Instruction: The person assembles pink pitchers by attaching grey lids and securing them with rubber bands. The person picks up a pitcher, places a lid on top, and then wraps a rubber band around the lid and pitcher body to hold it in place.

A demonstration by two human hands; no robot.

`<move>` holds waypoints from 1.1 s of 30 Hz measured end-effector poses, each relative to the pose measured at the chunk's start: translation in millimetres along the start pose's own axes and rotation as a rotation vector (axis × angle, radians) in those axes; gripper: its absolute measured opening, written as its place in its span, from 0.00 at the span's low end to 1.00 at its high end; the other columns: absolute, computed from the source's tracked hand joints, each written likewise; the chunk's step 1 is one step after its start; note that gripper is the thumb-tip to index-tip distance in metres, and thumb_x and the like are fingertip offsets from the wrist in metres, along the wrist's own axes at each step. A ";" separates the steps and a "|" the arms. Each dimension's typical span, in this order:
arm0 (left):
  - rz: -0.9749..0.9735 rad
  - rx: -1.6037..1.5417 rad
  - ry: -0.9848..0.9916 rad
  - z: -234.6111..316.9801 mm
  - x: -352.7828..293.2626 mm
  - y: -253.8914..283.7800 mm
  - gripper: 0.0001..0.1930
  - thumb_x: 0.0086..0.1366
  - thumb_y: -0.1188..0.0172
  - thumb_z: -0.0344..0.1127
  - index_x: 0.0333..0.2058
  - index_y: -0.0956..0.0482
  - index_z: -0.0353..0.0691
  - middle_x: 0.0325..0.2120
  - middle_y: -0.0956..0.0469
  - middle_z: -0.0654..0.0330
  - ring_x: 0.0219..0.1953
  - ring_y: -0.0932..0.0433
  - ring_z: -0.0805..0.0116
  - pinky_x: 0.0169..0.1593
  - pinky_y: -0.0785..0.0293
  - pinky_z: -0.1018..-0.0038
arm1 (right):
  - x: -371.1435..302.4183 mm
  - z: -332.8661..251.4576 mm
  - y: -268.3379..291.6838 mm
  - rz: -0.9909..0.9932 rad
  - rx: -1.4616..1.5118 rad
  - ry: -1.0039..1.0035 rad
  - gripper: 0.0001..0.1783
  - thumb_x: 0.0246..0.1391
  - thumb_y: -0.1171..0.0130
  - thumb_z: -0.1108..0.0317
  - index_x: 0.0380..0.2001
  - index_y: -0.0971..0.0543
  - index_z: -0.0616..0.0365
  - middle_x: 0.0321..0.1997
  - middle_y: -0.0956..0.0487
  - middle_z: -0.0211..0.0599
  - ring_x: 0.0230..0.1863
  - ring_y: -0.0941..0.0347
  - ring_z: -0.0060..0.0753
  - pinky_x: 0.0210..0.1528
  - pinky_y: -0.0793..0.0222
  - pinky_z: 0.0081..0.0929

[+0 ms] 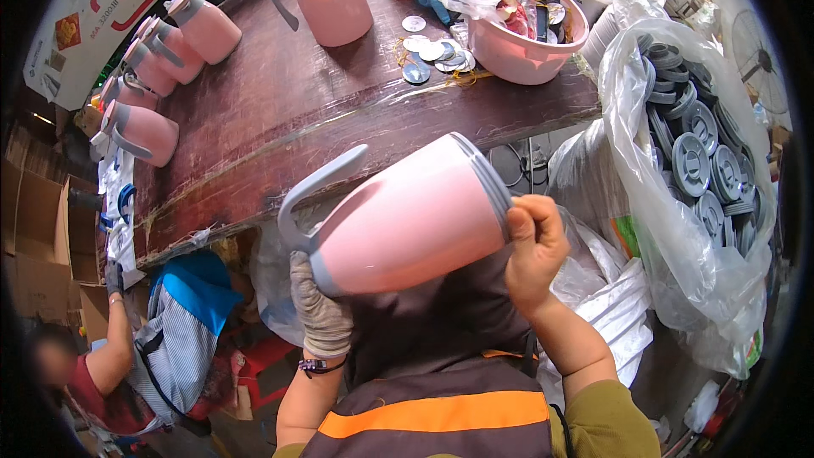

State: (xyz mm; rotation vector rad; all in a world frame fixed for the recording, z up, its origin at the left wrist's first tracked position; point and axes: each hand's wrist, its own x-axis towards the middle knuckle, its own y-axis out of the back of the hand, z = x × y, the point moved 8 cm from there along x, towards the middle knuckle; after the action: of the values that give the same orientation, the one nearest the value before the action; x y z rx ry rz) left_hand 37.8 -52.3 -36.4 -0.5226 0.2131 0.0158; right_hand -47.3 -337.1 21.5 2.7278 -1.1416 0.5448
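A pink thermos jug [407, 220] with a grey handle lies tilted on its side in front of me, above my lap. My left hand [319, 309], in a pale knitted glove, grips its narrow grey-collared end. At the wider end, my bare right hand [534, 246] pinches the edge of the grey base [482, 171] between thumb and fingers. The bottom face of the base is turned away from view. The handle [318, 182] points up and away, toward the table edge.
More pink jugs [335, 0] stand on the dark red table [254, 110]. A pink tub [521, 64] sits beside round tags [431, 51]. Grey plastic discs [691, 161] fill a clear bag [623, 110] at right. A co-worker [110, 373] is at lower left.
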 end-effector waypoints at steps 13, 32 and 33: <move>0.044 -0.091 0.048 -15.4 -4.3 3.6 0.26 0.67 0.49 0.52 0.54 0.30 0.36 0.49 0.25 0.57 0.50 0.26 0.63 0.57 0.31 0.66 | 4.0 1.4 -0.2 0.087 -0.131 0.076 0.08 0.61 0.42 0.68 0.33 0.24 0.62 0.34 0.27 0.26 0.33 0.36 0.14 0.38 0.40 0.13; -0.083 -0.166 0.416 -17.0 15.5 33.7 0.25 0.66 0.44 0.50 0.53 0.29 0.38 0.48 0.23 0.56 0.50 0.24 0.61 0.55 0.28 0.63 | -4.7 -6.5 -22.7 -0.657 0.073 -0.041 0.34 0.50 0.37 0.60 0.60 0.33 0.57 0.62 0.35 0.48 0.62 0.37 0.45 0.61 0.40 0.37; -0.070 -0.138 0.457 -21.7 11.7 36.1 0.24 0.65 0.43 0.49 0.53 0.29 0.38 0.47 0.23 0.56 0.50 0.24 0.61 0.55 0.28 0.63 | -5.7 -5.7 -22.2 -0.697 -0.003 0.016 0.34 0.50 0.37 0.60 0.60 0.33 0.57 0.62 0.34 0.48 0.62 0.36 0.45 0.61 0.40 0.36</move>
State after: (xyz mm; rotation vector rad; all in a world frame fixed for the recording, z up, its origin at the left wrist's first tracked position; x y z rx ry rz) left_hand 42.5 -32.3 -74.9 -0.6673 0.6434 -0.1596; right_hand -36.8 -316.2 25.0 2.8445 -0.1355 0.4457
